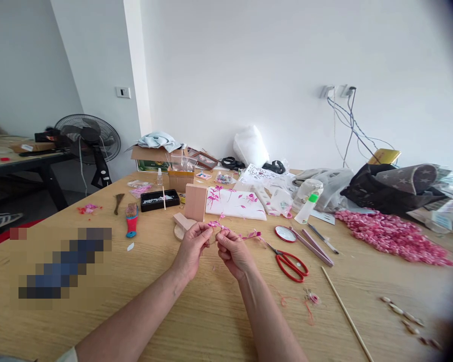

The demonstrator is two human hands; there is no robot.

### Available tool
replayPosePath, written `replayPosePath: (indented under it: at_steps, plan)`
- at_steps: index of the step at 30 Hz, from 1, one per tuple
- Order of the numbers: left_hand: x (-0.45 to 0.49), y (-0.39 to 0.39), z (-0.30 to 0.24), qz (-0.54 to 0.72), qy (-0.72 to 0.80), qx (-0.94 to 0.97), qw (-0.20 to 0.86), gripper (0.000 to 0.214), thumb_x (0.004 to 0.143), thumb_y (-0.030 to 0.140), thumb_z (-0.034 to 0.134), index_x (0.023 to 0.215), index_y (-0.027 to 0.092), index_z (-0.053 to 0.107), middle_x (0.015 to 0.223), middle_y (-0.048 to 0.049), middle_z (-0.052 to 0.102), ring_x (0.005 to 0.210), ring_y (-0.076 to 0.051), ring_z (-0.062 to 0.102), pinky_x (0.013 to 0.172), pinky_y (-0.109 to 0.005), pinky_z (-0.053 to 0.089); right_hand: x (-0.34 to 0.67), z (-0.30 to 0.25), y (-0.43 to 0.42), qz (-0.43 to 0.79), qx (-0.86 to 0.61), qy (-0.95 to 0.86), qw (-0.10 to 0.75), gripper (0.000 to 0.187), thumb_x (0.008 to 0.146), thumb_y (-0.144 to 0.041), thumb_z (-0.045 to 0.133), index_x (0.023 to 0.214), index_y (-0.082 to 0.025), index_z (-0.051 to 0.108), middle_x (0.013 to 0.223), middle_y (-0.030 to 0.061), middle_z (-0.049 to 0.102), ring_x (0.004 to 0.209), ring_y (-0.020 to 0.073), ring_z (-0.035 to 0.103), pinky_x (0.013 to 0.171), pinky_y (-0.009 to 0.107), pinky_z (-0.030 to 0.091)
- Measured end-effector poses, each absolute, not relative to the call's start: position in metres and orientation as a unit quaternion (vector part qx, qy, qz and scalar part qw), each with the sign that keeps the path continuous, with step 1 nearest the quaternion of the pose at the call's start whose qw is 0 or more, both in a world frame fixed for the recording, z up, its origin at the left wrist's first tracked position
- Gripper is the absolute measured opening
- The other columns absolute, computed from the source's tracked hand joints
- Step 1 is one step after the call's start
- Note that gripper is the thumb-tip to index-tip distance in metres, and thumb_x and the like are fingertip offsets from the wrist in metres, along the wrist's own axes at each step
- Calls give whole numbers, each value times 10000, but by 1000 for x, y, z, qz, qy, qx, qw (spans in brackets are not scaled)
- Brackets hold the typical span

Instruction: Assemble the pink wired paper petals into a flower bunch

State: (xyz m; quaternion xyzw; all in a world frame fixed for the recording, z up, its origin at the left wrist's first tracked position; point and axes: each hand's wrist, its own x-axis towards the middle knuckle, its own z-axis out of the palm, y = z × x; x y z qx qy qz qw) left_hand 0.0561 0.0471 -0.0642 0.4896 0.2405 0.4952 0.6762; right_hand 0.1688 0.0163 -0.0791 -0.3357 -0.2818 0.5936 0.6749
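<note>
Both my hands meet above the middle of the wooden table (98, 311). My left hand (192, 246) pinches one end of a thin sprig of small pink flowers (249, 235), fingers closed on it. My right hand (232, 251) grips the same sprig a little further along, and the stem runs on to the right past it. Red-handled scissors (290, 264) lie on the table just right of my right hand. A small wooden block stand (195, 202) is right behind my hands.
A heap of pink pieces (392, 234) lies at the right. A white sheet with pink flowers (236, 202), a black tray (159, 199), a red brush (131, 219), a squeeze bottle (305, 207) and a long wooden stick (345, 311) surround my hands. A fan (88, 141) stands at the left.
</note>
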Motion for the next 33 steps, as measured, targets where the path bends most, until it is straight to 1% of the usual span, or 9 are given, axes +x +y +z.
replayPosePath:
  at_steps: [3,8,10,14,18,21,28,31,33]
  plan:
    - [56,49,-63,488,265,555,619,110,698,261,582,720,154,594,654,11,546,596,-89,452,579,-205,348,169,-79,16,597,-332,-285,673,269,531,-211,755,585,-156,497,439,-89,368,384,12,235,362,161,70]
    - [54,56,-63,482,280,689,463,123,706,204,537,738,164,649,770,-40,621,762,-160,540,723,-266,400,169,-79,15,594,-346,-305,659,278,550,-242,746,571,-152,485,446,-67,428,380,13,273,359,165,68]
    - [54,59,-64,479,279,706,441,152,714,195,520,760,176,664,798,-49,632,794,-173,549,741,-277,406,168,-78,15,591,-348,-310,658,279,552,-250,744,575,-151,485,448,-68,429,378,12,274,355,164,69]
    - [54,60,-65,473,293,679,479,140,705,206,541,747,179,672,785,-50,647,792,-184,562,745,-284,413,166,-78,15,578,-366,-327,652,263,571,-268,731,589,-153,494,454,-67,440,373,15,285,346,166,74]
    - [55,56,-59,464,288,630,552,140,691,225,568,753,174,683,809,-49,656,795,-188,561,743,-274,408,165,-77,14,548,-393,-351,650,253,575,-284,721,615,-158,505,545,-51,501,377,15,322,337,173,81]
    - [55,51,-55,453,277,612,587,153,689,242,580,770,169,687,837,-53,651,813,-189,555,746,-269,403,163,-76,14,520,-421,-374,642,233,589,-291,705,622,-160,515,479,-67,461,370,21,312,345,177,100]
    - [58,50,-65,469,290,596,583,125,662,276,620,677,156,655,700,-23,588,642,-142,516,618,-245,404,155,-77,16,455,-463,-410,641,195,593,-267,679,697,-153,560,432,-94,388,377,29,307,371,175,178]
    - [57,53,-66,469,279,581,603,167,681,311,600,677,148,637,651,-13,577,557,-121,490,548,-233,389,156,-77,16,460,-464,-432,622,197,591,-261,669,717,-159,556,481,-77,439,409,48,372,383,179,234]
    - [55,58,-66,486,276,572,600,160,677,303,607,686,145,628,647,-11,586,576,-123,500,564,-227,391,158,-77,16,446,-487,-431,615,231,593,-269,658,770,-168,551,540,-53,497,442,69,425,394,187,267]
